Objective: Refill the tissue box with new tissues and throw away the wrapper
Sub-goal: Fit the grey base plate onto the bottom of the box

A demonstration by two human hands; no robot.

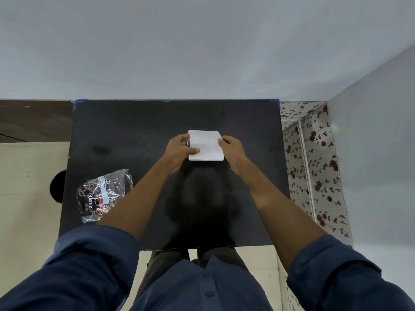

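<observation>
A white stack of tissues [207, 143] is held over the middle of the black table [134, 131]. My left hand [179, 149] grips its left edge, thumb lying across the top. My right hand [231, 147] grips its right edge. Whether the stack touches the table I cannot tell. The crumpled clear wrapper [102, 194] with dark and red print lies on the table's left side, near the front, apart from both hands. No tissue box shows in the view.
A grey wall stands behind the table. A floral cloth [314, 167] covers something right of the table. A round dark object [58, 186] sits just off the table's left edge, over a pale floor.
</observation>
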